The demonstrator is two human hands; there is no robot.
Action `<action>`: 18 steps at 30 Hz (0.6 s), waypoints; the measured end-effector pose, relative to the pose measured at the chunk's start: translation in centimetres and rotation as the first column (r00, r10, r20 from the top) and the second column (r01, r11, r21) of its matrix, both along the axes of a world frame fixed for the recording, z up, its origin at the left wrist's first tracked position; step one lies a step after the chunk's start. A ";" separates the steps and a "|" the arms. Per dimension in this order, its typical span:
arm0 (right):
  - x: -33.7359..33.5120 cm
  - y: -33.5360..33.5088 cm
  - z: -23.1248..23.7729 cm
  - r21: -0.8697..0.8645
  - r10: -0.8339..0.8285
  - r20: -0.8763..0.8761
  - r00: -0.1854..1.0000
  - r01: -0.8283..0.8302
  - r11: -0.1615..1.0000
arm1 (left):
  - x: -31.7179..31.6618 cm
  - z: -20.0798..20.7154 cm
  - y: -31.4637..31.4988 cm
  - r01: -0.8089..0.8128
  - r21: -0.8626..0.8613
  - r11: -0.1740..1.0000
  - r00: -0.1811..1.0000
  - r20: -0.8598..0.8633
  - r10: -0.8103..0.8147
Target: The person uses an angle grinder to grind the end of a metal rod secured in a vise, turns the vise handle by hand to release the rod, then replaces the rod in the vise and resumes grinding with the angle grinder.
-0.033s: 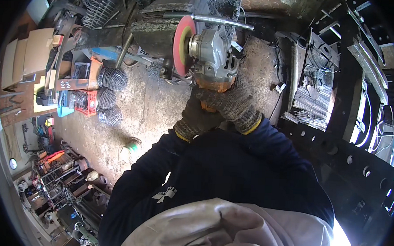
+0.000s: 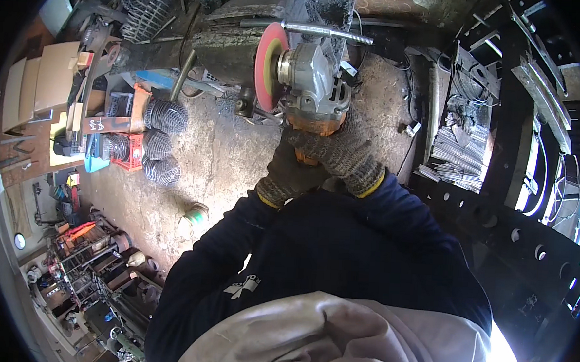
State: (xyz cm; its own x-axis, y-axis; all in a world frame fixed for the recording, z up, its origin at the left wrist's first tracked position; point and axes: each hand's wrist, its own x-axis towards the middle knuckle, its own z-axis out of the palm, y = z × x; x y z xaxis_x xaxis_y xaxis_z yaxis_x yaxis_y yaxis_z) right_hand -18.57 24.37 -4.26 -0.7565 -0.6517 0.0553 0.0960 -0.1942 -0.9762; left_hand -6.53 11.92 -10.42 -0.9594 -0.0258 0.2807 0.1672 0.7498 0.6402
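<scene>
Both hands wear grey knit work gloves with yellow cuff edges and are closed around an angle grinder [image 2: 316, 84] with a grey metal head and an orange body. My left hand [image 2: 285, 166] wraps the lower body from the left, and my right hand [image 2: 350, 151] grips it from the right, overlapping the left one. A pink-red disc [image 2: 267, 67] with a yellowish inner ring stands edge-up on the grinder's left side. Just beyond the disc lies a metal rod [image 2: 324, 31] with a threaded right end, resting across the workbench. Whether disc and rod touch, I cannot tell.
Wire coils [image 2: 165, 115] sit on the floor at the left beside a red crate [image 2: 134, 152]. Bundled thin rods [image 2: 459, 150] lie at the right near a dark steel beam with holes [image 2: 485, 217]. A green-and-white spool [image 2: 195, 217] stands on the floor. Cluttered racks [image 2: 89, 256] fill the lower left.
</scene>
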 end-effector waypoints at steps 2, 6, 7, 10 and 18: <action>-0.2 -0.2 -0.5 -0.033 -0.007 -0.006 1.000 0.006 0.999 | -0.7 1.1 0.2 0.015 0.062 0.998 1.000 -0.018 -0.014; 0.0 -0.4 -0.3 -0.087 -0.002 0.042 0.999 0.005 0.996 | -1.3 3.3 0.8 -0.187 0.638 0.747 0.959 0.283 -0.002; -0.1 -0.4 -0.4 -0.079 0.004 0.053 0.999 0.000 0.997 | -1.3 3.5 0.9 -0.211 0.636 0.743 0.954 0.298 0.016; -0.2 -0.4 -1.0 -0.011 0.019 0.045 0.999 -0.019 1.000 | -1.2 4.4 0.9 -0.227 0.541 0.810 0.947 0.316 0.054; -0.2 -0.7 1.1 -0.018 -0.057 0.011 0.998 0.057 0.998 | -1.8 4.1 0.2 -0.254 0.584 0.771 0.902 0.431 -0.030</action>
State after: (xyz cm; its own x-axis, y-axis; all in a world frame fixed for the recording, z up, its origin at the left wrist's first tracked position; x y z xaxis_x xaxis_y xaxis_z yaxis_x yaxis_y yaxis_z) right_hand -18.76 23.68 -3.18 -0.7927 -0.6067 0.0588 0.0941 -0.2172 -0.9716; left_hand -8.34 12.16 -6.33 -0.9568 -0.1700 -0.2359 -0.2638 0.1661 0.9502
